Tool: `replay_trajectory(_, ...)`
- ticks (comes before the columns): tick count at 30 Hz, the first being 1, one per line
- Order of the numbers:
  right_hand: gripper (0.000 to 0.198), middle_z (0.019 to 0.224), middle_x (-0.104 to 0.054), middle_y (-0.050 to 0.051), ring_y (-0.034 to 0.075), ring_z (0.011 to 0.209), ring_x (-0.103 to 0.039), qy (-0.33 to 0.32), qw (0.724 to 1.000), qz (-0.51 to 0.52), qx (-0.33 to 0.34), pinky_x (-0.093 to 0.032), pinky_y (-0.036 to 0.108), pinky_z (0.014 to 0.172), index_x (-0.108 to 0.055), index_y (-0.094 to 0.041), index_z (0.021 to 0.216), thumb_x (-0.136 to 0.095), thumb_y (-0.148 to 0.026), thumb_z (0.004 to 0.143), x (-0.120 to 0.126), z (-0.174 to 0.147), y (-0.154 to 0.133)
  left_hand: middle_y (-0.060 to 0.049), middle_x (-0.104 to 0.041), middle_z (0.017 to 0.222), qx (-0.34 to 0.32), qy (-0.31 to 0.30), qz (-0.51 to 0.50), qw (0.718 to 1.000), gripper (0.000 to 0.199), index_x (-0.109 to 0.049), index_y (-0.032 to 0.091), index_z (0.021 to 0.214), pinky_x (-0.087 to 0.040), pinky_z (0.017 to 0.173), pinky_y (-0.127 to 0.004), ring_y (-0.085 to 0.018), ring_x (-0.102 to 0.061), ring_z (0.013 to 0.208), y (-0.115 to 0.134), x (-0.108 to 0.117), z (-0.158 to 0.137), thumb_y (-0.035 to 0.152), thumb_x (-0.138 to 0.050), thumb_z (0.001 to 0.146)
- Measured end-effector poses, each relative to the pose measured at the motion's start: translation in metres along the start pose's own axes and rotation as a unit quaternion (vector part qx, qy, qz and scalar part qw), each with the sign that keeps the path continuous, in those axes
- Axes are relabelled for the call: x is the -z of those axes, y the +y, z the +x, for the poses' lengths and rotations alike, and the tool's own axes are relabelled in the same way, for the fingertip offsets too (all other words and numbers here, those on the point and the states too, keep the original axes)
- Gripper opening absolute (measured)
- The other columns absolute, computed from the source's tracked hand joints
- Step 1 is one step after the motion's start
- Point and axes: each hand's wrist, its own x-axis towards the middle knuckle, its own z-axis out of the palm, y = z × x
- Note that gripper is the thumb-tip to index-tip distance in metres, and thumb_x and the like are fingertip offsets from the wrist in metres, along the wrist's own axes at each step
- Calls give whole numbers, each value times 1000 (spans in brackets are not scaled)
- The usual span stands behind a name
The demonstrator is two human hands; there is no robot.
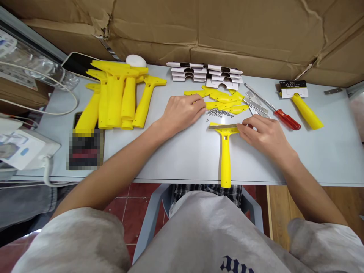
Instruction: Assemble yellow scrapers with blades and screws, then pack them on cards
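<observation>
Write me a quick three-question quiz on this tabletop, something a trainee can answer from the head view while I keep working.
1. Multiple choice: what does the right hand touch?
A) a clear bottle
B) the metal blade lying across the head of the yellow handle
C) a stack of white cards
2. True or false: the screwdriver lies to the right of the small screws.
3. Fill in the colour: the flat pieces piled beside the left hand are ____.

Key: 1. B; 2. True; 3. yellow.
</observation>
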Motion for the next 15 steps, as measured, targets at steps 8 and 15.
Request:
replay_trajectory(8, 30, 120, -82, 5, 17, 105, -66, 9, 1000, 14, 15, -41, 35, 83, -85, -19, 108, -59, -27, 121, 0, -2, -5, -15, -91, 136, 3, -36, 7, 999, 36, -92, 25, 131, -56, 86, -47, -38, -87, 111, 8, 5, 4, 35, -60, 120)
replay_trajectory(15, 39, 129, -81, 8, 20, 119, -71, 9, 990, 135, -32, -56, 38, 99, -89, -20, 117, -55, -39, 123, -14, 3, 7, -16, -92, 129, 10, 1, -14, 1000, 39, -92, 24, 122, -59, 90, -48, -34, -87, 106, 0, 13, 2, 42, -57, 122)
